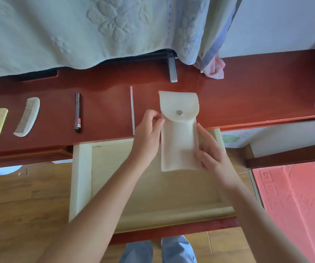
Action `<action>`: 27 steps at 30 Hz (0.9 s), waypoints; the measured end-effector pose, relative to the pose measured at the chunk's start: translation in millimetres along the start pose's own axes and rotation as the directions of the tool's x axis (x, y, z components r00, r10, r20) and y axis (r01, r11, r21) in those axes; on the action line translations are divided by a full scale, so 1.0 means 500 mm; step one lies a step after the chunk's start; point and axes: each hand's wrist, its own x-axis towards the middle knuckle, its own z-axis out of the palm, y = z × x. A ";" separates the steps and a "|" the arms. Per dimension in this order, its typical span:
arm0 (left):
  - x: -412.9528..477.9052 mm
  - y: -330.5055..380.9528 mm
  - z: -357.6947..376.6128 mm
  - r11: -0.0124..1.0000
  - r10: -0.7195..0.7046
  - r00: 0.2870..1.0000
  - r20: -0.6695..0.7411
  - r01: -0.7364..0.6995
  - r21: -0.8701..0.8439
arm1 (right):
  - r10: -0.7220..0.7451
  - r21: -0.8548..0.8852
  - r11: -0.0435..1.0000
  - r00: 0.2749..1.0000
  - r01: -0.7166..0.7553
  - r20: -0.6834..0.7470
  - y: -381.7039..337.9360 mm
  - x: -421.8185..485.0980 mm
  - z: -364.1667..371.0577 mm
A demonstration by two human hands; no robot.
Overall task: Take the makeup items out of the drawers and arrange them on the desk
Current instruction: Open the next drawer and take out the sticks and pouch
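Fingers (157,121) of left hand (147,137), right hand (209,150) around cream pouch (179,133); red desk (247,95), open drawer (79,177)

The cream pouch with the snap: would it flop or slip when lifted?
Probably fairly stiff: the pouch looks flat though the left hand and right hand hold only its side edges. Likely light, since fingertip holds seem enough. Its matte, felt-like face looks unlikely to slip, and the closed snap should keep the flap down.

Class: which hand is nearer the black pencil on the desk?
Left. The left hand holds the pouch by the edge facing the black pencil, to the pencil's right; the right hand holds the opposite edge, farther away.
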 end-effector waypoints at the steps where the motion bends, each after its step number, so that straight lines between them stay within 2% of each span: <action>1: 0.027 -0.003 -0.001 0.999 0.019 1.000 -0.004 -0.018 0.043 | -0.011 -0.016 1.000 1.000 0.011 -0.010 -0.004 0.018 0.000; 4: 0.100 -0.015 -0.006 0.993 0.011 1.000 0.019 -0.013 0.114 | -0.063 -0.081 0.995 0.997 0.059 -0.054 -0.024 0.079 0.008; 6: 0.131 -0.016 -0.010 0.988 -0.018 0.999 0.044 0.011 0.155 | -0.104 -0.212 0.974 0.990 0.083 -0.091 -0.037 0.121 0.011; 9: 0.153 -0.016 -0.016 0.962 0.037 0.999 0.027 -0.043 0.269 | -0.174 -0.471 0.877 0.977 0.097 -0.124 -0.044 0.175 0.013; 12: 0.159 -0.022 -0.020 0.912 0.101 0.995 0.010 -0.097 0.399 | -0.230 -0.623 0.773 0.967 0.116 -0.105 -0.039 0.200 0.018; 17: 0.159 -0.034 -0.017 0.871 0.158 0.987 0.006 -0.142 0.469 | -0.265 -0.722 0.686 0.955 0.089 -0.133 -0.033 0.190 0.024; 23: 0.101 -0.028 -0.045 0.828 0.218 0.976 0.026 -0.199 0.524 | -0.193 -0.712 0.703 0.963 0.001 -0.188 -0.051 0.133 0.022; 25: 0.035 -0.033 -0.069 0.837 0.274 0.959 0.078 -0.278 0.471 | -0.218 -0.725 0.686 0.968 0.060 -0.127 -0.037 0.065 0.018; 27: -0.057 -0.054 -0.098 0.825 0.290 0.938 0.189 -0.345 0.447 | -0.201 -0.739 0.661 0.979 0.129 -0.010 -0.010 -0.025 0.019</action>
